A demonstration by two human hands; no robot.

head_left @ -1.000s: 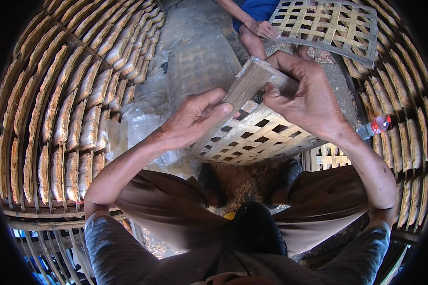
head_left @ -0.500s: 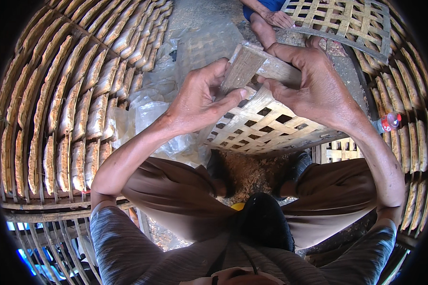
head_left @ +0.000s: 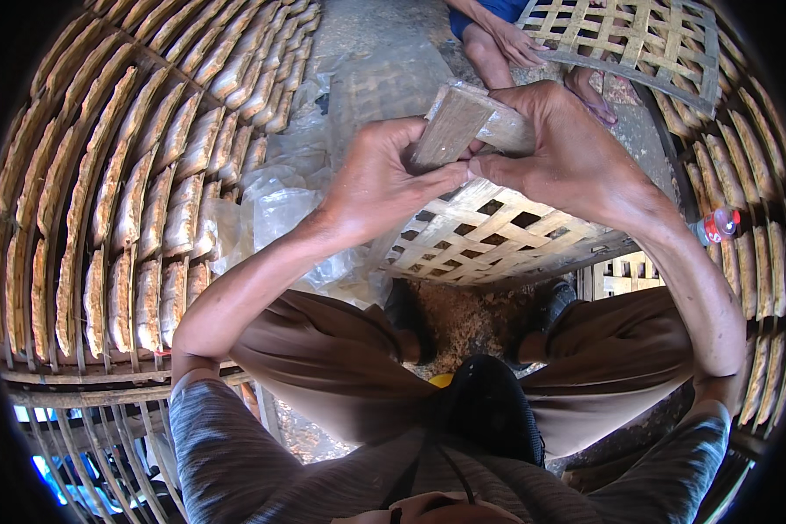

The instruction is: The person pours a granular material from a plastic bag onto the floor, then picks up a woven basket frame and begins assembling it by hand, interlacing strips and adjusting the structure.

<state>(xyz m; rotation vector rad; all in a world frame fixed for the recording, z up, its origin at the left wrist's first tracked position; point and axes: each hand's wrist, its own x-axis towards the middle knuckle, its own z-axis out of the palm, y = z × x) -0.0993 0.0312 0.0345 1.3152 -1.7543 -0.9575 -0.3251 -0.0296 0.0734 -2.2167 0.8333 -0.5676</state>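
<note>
Apparently, steadying the panel [head_left: 485, 237] is the step: left hand [head_left: 377, 181] and right hand [head_left: 569, 155] clasp its corner [head_left: 452, 129]; the next move likely calls for even pressure.

Grey floor [head_left: 367, 22]: crumpled clear plastic sheets [head_left: 279, 218], brown debris [head_left: 460, 325] scattered.

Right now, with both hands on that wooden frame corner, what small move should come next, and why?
I'd probably squeeze the wooden frame corner gently from both sides. The left hand grips one wooden bar, the right hand the other wooden bar, and their fingers sit close together just inside the corner, so both bars look well placed for even pressure.
</note>
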